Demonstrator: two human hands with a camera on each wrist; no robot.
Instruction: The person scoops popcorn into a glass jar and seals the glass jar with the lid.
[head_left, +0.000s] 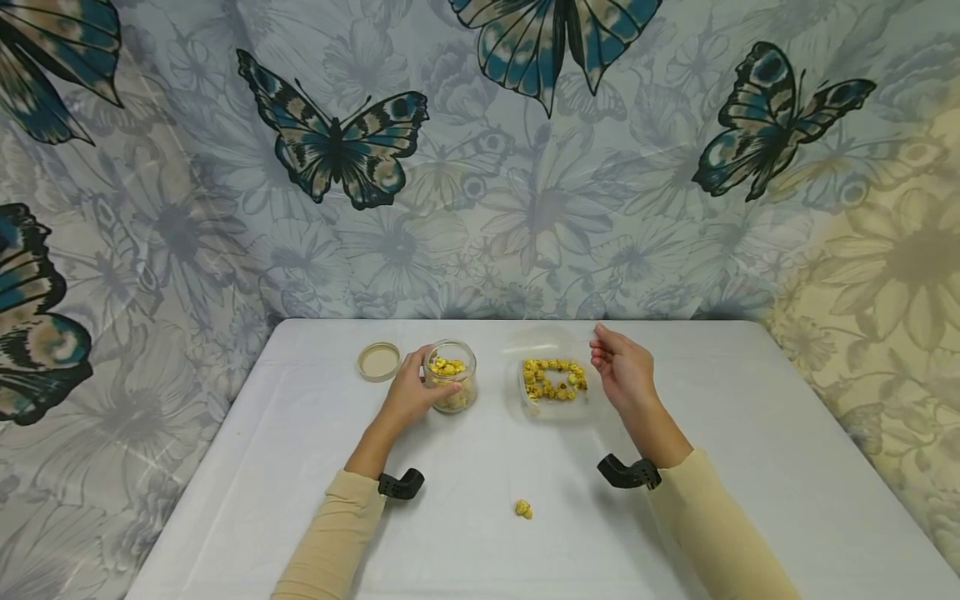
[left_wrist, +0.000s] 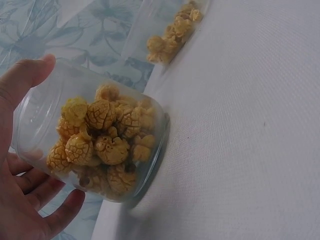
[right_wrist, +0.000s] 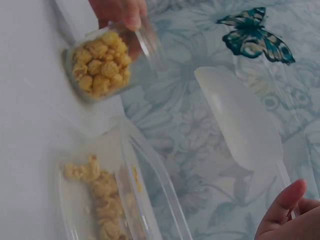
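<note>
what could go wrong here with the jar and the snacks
The jar stands open, its lid lying apart, and only the left hand holds it; a nudge could tip it and spill the yellow snack pieces. One stray piece already lies on the table near the front edge and could be knocked off by a sleeve. The right hand beside the clear tray could bump it.

White surface (head_left: 750, 433), butterfly-print cloth (head_left: 525, 208) behind. Clear jar (head_left: 451, 377), upright, part-filled with yellow snack pieces; left hand (head_left: 414, 392) wrapped round its left side. Tan lid (head_left: 379, 362) flat, just left of hand, apart from jar. Clear tray (head_left: 556, 384) right of jar, yellow pieces inside in rough ring. Right hand (head_left: 624, 370) raised beside tray's right edge, fingers (head_left: 600, 343) loosely curled; whether it holds anything cannot be told. Single yellow piece (head_left: 523, 508) loose near front, between forearms. Cream sleeves, black wrist mounts.
</note>
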